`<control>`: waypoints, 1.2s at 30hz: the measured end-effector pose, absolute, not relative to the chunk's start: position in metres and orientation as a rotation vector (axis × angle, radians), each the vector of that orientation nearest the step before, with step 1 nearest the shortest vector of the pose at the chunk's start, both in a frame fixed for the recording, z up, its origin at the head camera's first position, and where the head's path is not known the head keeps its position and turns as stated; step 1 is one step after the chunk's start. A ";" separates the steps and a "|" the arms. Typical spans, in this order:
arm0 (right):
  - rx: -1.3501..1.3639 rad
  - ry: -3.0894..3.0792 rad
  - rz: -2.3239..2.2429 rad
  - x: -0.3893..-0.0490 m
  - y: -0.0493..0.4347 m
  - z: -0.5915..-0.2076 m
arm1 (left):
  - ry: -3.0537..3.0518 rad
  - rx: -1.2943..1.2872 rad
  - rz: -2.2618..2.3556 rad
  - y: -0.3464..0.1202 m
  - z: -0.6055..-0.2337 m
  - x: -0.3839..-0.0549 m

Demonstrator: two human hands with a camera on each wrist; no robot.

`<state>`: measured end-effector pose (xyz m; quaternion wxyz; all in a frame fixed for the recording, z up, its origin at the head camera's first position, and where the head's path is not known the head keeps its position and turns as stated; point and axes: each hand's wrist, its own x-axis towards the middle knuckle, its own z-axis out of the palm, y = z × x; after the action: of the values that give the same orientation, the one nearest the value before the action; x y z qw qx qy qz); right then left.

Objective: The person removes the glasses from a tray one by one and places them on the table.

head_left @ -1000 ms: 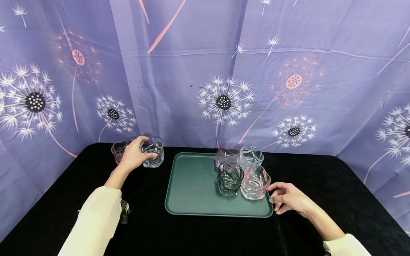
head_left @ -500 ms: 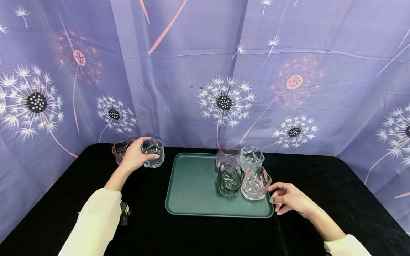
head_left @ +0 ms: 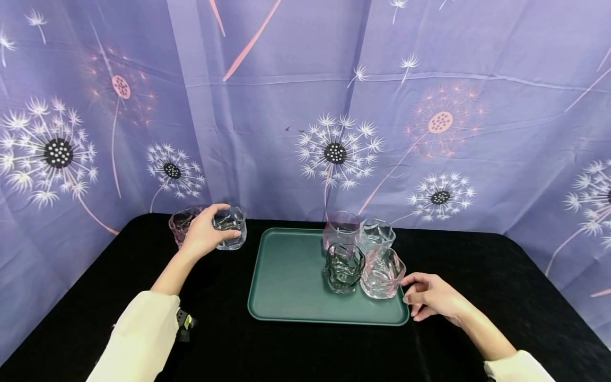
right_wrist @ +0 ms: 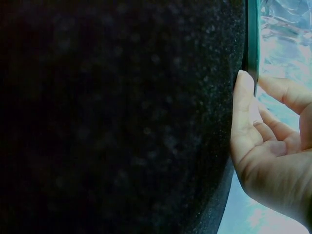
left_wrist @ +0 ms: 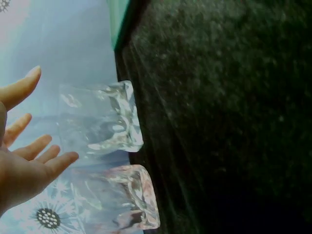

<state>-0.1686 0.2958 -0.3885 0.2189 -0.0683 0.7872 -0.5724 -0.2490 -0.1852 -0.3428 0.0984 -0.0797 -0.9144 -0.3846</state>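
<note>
Head view — tray [head_left: 286, 281], black table [head_left: 296, 353], curtain [head_left: 267, 127]

lilac dandelion-print cloth [head_left: 267, 132] behind black table [head_left: 219, 345]

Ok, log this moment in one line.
left hand: fingers spread at clear glass; right hand: grips green tray at right edge; on tray: four glasses; left of tray: also pink glass

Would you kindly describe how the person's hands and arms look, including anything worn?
The left hand and right hand are ungloved. The left sleeve and right sleeve are pale cream. A black device with a yellow-green patch shows beside the left sleeve; its details are too small to tell.
</note>
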 end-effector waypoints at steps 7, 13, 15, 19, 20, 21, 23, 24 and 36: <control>-0.185 2.183 -1.583 -0.169 0.296 -0.389 | -2.692 -0.227 -1.174 -0.180 -0.335 -0.241; -0.183 2.182 -1.580 -0.169 0.296 -0.389 | -2.693 -0.237 -1.196 -0.176 -0.330 -0.238; -0.184 2.183 -1.578 -0.169 0.296 -0.389 | -2.686 -0.249 -1.194 -0.174 -0.330 -0.238; -0.185 2.185 -1.575 -0.169 0.296 -0.389 | -2.676 -0.281 -1.199 -0.171 -0.330 -0.239; -0.184 2.185 -1.575 -0.169 0.296 -0.388 | -2.676 -0.290 -1.204 -0.170 -0.330 -0.239; -0.183 2.186 -1.574 -0.169 0.296 -0.388 | -2.680 -0.297 -1.210 -0.169 -0.330 -0.239; -0.179 2.187 -1.574 -0.169 0.295 -0.388 | -2.685 -0.310 -1.214 -0.167 -0.331 -0.240; -0.176 2.189 -1.573 -0.169 0.295 -0.388 | -2.688 -0.317 -1.214 -0.166 -0.331 -0.240; -0.146 2.199 -1.569 -0.169 0.294 -0.388 | -2.719 -0.418 -1.200 -0.148 -0.333 -0.245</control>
<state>-0.1690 0.2942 -0.3880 0.2164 -0.0528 0.7936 -0.5663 -0.2447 -0.1482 -0.3333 0.0702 -0.1390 -0.9037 -0.3987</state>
